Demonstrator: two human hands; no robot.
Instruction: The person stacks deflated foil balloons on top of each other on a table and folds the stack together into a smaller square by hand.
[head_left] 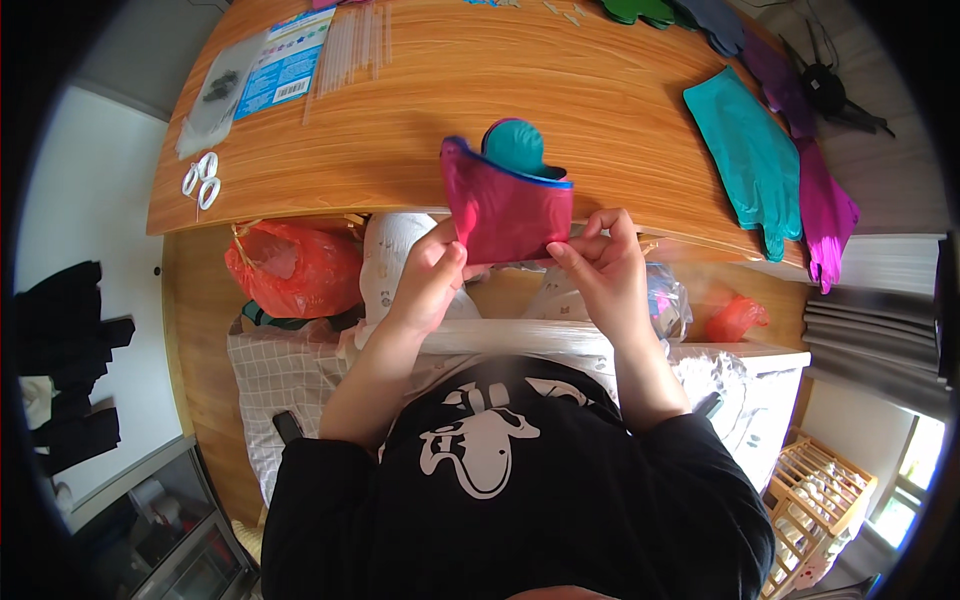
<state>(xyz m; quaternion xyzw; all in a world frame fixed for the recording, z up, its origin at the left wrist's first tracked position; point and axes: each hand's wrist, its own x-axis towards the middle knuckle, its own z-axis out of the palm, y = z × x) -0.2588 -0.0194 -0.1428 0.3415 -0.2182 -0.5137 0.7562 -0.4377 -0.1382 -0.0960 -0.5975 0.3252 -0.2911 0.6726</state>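
Just over the table's front edge I hold up a flat magenta foil balloon point(512, 212) with a blue edge along its top. My left hand point(428, 280) pinches its lower left corner between thumb and fingers. At the lower right corner, the thumb and index finger of my right hand point(605, 262) grip the foil, with the other fingers curled. A rounded teal piece point(514, 148) with a pinkish rim shows behind the balloon's top edge. Whether it is part of the same balloon I cannot tell.
Flat foil balloons, teal point(745, 150) and magenta point(828, 210), overhang the table's right edge. A black corded item point(826, 92) lies beyond them. At the left are a blue printed package point(283, 70), clear sticks point(350, 50) and white rings point(203, 180). A red bag point(298, 268) sits below.
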